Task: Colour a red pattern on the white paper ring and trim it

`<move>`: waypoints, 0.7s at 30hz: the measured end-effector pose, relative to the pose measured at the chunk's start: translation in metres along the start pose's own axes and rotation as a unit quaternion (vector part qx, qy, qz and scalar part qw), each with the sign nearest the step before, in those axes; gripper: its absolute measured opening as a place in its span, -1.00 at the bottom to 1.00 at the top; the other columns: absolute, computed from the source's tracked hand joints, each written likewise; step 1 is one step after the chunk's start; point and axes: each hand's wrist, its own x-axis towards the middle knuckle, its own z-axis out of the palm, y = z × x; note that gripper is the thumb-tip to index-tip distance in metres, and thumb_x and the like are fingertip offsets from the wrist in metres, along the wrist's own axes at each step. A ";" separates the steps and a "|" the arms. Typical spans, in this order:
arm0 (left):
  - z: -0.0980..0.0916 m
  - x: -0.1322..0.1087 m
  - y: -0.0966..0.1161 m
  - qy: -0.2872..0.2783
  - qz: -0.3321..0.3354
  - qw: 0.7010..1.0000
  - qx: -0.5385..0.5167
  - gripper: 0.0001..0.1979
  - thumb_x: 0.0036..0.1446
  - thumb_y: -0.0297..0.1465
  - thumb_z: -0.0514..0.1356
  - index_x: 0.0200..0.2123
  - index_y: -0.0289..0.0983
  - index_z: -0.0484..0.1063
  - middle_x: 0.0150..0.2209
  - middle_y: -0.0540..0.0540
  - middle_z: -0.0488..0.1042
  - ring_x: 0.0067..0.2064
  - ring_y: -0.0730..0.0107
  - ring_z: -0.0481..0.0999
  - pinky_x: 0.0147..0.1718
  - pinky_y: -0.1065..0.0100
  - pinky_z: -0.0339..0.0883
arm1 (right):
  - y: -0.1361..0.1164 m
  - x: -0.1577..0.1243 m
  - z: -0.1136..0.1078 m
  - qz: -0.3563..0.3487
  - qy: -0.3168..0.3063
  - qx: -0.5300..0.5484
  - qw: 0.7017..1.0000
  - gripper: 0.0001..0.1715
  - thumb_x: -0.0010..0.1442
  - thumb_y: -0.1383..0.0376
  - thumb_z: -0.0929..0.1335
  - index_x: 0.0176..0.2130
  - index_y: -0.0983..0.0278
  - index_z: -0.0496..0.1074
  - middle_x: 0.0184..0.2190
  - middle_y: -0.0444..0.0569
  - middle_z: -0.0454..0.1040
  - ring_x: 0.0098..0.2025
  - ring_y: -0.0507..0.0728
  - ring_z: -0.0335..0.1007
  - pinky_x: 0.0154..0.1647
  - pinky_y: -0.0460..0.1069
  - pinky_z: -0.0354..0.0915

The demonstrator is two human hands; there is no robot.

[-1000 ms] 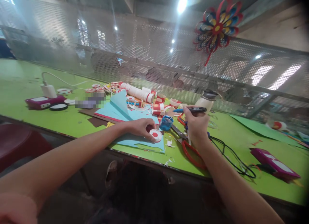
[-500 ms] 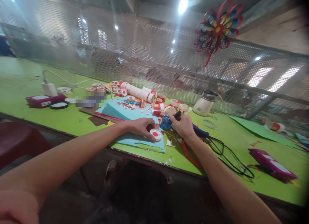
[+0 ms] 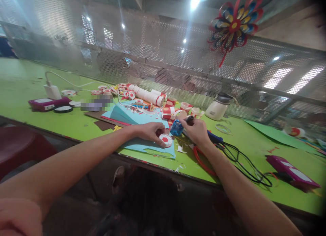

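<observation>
My left hand (image 3: 149, 132) rests on a sheet of light blue paper (image 3: 142, 145) near the table's front edge, its fingers pinching a small white disc with a red centre (image 3: 165, 140). My right hand (image 3: 197, 131) is closed round a black marker (image 3: 188, 119), whose tip points at a small blue container (image 3: 176, 127) just right of the disc. Red-handled scissors (image 3: 201, 158) lie under my right wrist.
Behind the hands lie rolls and rings of red-and-white paper (image 3: 149, 96) and paper cups (image 3: 185, 107). A white jug (image 3: 217, 107) stands to the right, black cables (image 3: 241, 161) trail across the green table (image 3: 33, 122), and pink boxes (image 3: 292, 171) (image 3: 46, 103) sit at both sides.
My right hand came down from a raised position, bringing the marker to the blue container. My left hand has stayed on the disc.
</observation>
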 end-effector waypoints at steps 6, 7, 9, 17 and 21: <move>-0.001 0.000 -0.002 0.004 0.017 0.999 0.034 -0.50 -0.24 -0.11 0.38 -0.30 -0.27 0.31 -0.37 0.01 0.34 -0.36 0.43 0.28 -0.40 0.40 0.12 | -0.002 0.002 -0.008 0.016 0.127 0.088 0.988 -0.55 0.11 0.03 0.36 -0.55 0.34 0.45 -0.66 -0.12 0.35 -0.58 0.03 0.25 -0.53 -0.06 0.19; -0.001 0.000 -0.002 0.004 0.015 0.999 0.037 -0.50 -0.24 -0.11 0.38 -0.31 -0.27 0.31 -0.37 0.01 0.33 -0.36 0.43 0.28 -0.40 0.39 0.12 | -0.003 0.003 -0.009 0.023 0.144 0.108 0.983 -0.54 0.12 0.02 0.36 -0.56 0.33 0.43 -0.68 -0.15 0.31 -0.60 0.01 0.20 -0.57 -0.07 0.16; -0.001 0.000 -0.002 0.004 0.016 0.999 0.037 -0.50 -0.24 -0.09 0.38 -0.31 -0.27 0.32 -0.36 0.00 0.33 -0.35 0.42 0.28 -0.39 0.38 0.12 | -0.004 0.003 -0.010 0.043 0.160 0.164 0.972 -0.52 0.14 0.00 0.35 -0.57 0.30 0.38 -0.71 -0.21 0.23 -0.65 -0.02 0.12 -0.65 -0.10 0.09; -0.001 -0.001 0.000 0.008 0.010 0.998 0.056 -0.50 -0.21 -0.09 0.36 -0.28 -0.28 0.33 -0.33 -0.01 0.36 -0.32 0.41 0.30 -0.37 0.40 0.14 | -0.021 -0.003 -0.009 0.059 0.094 0.342 0.933 -0.51 0.15 0.01 0.37 -0.61 0.28 0.32 -0.80 -0.26 0.18 -0.75 -0.08 0.04 -0.76 -0.13 0.01; -0.001 0.000 -0.001 0.010 0.005 0.998 0.056 -0.48 -0.21 -0.08 0.36 -0.25 -0.28 0.34 -0.32 -0.02 0.38 -0.31 0.41 0.32 -0.37 0.40 0.15 | -0.030 -0.013 -0.006 0.051 0.043 0.300 0.952 -0.46 0.16 0.00 0.35 -0.65 0.28 0.31 -0.81 -0.23 0.22 -0.76 -0.08 0.06 -0.75 -0.13 0.02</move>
